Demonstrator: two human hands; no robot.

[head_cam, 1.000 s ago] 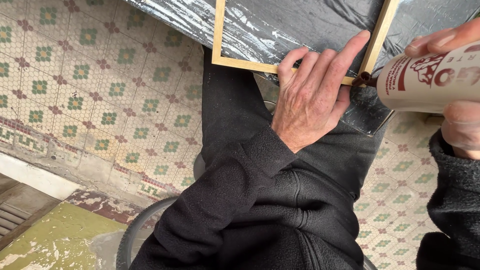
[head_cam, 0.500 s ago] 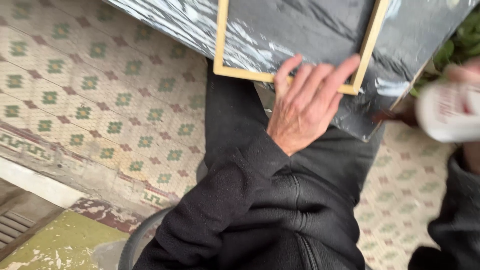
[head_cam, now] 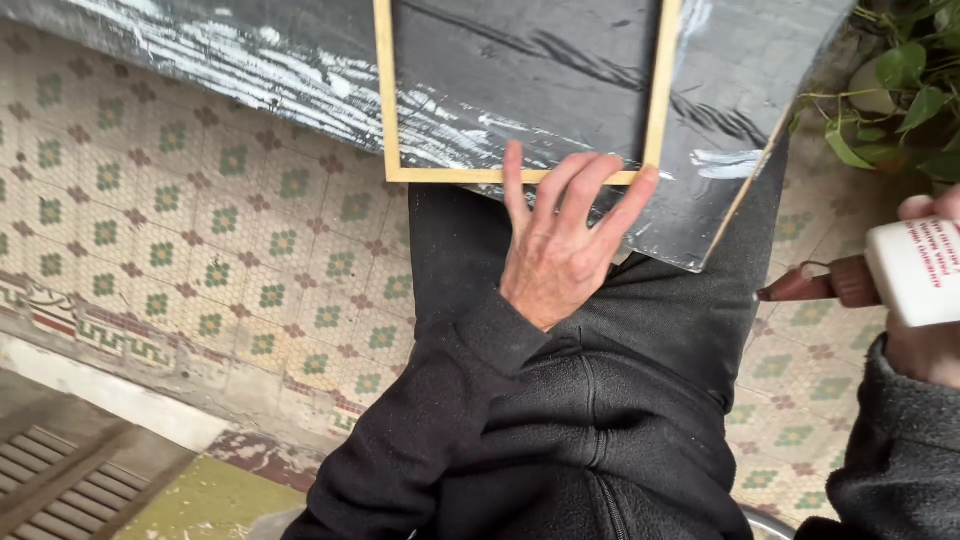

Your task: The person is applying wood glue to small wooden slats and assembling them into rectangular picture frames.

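Note:
A thin pale wooden frame [head_cam: 388,110] lies on a black plastic-covered board [head_cam: 740,120] that rests across my lap. My left hand [head_cam: 556,245] lies flat with fingers spread on the frame's near edge, pressing it against the board. My right hand [head_cam: 925,330] at the right border holds a white glue bottle [head_cam: 915,270] with a brown nozzle [head_cam: 815,283] pointing left, away from the frame and level with my thigh.
Patterned floor tiles [head_cam: 200,230] in cream, green and red spread below and to the left. A green leafy plant [head_cam: 900,90] stands at the upper right. A weathered step edge and a grating [head_cam: 60,480] sit at the lower left.
The glue bottle has drawn back from the frame's right corner, moving right and down. My left hand stays pressed on the frame's near edge. The view has shifted.

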